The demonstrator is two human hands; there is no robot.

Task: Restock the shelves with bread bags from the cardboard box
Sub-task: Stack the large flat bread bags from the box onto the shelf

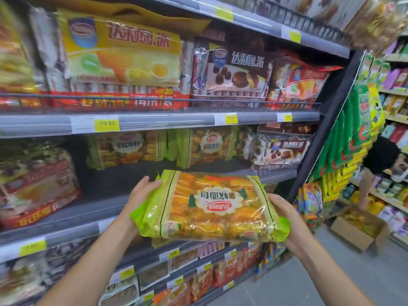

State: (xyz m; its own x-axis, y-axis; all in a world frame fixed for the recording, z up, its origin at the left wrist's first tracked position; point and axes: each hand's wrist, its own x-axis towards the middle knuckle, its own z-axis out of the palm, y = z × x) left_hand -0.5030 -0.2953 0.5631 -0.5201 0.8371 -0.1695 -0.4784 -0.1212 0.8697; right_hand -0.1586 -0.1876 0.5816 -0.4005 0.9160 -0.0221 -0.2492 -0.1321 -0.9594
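**One bread bag, held sideways before the middle shelf**

I hold one bread bag [212,206] in the air in front of the middle shelf [106,182], and it does not touch the shelf. Its long axis runs from left to right, almost level, and its printed face looks up at me. The label is upside down for me, so the top of the print points toward my body. The two green crimped ends point to the sides. My left grip [141,193] curls round the left end. My right grip [284,208] holds the right end, with its fingers hidden under the bag. On the shelf behind stand two more bread bags [128,149] of the same kind, upright and side by side. One cardboard box [353,230] sits open on the floor [331,272], well apart to my right.
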